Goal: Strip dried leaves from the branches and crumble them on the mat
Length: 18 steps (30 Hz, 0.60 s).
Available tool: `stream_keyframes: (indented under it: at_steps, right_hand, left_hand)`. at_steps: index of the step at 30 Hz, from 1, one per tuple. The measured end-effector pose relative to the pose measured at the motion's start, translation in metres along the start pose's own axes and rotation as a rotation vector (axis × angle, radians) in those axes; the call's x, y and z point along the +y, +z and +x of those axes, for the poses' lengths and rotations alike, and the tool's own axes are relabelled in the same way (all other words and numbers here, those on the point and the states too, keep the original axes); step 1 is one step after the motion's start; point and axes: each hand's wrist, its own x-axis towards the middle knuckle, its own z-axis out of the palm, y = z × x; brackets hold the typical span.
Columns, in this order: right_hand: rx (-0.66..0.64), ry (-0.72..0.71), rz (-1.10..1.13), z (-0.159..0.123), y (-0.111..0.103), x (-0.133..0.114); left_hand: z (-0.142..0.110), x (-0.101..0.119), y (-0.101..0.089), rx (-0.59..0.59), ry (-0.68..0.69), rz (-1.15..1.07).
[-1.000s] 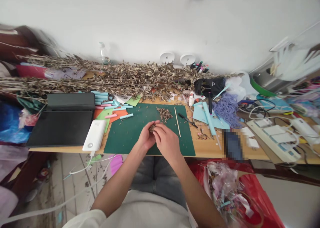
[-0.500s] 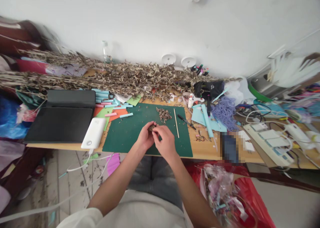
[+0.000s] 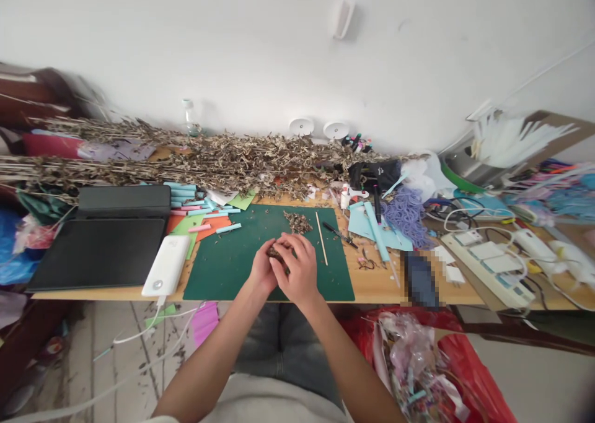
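Observation:
A small brown clump of dried leaves (image 3: 277,250) is held between my two hands over the green cutting mat (image 3: 223,268). My left hand (image 3: 263,270) is curled around it from the left and below. From the right, my right hand (image 3: 300,268) cups over the clump with bent fingers, hiding part of it. Just beyond my fingers lies a loose heap of dried leaf bits (image 3: 297,222) on the mat. To the right of the heap are a thin wooden stick (image 3: 321,238) and a black pen-like tool (image 3: 340,233).
Long dried plant stems (image 3: 242,163) span the back of the desk. A black tablet case (image 3: 102,243) and white power bank (image 3: 166,266) lie left. Rightward are a glue gun (image 3: 354,195), purple yarn (image 3: 405,217) and a power strip (image 3: 488,268). A red bag (image 3: 469,361) hangs below.
My right hand has gone from a fingertip pinch at the clump to cupping over it. The clump stays between both hands. The camera view has tilted up slightly and shifted right.

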Motion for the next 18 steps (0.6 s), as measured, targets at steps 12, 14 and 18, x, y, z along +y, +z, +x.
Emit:
stream_keyframes:
  at_steps: [12,14,18]
  right_hand:
    - [-0.009,0.133,0.316,0.024,0.02,0.007]
    - [-0.039,0.125,0.378,0.022,0.019,0.003]
    - [-0.024,0.207,0.445,0.019,0.015,-0.004]
  left_hand:
    - [-0.016,-0.004,0.012,-0.152,0.118,0.118]
    - [-0.012,-0.003,0.013,-0.15,0.16,0.115]
    - [-0.003,-0.002,0.008,-0.178,0.175,0.188]
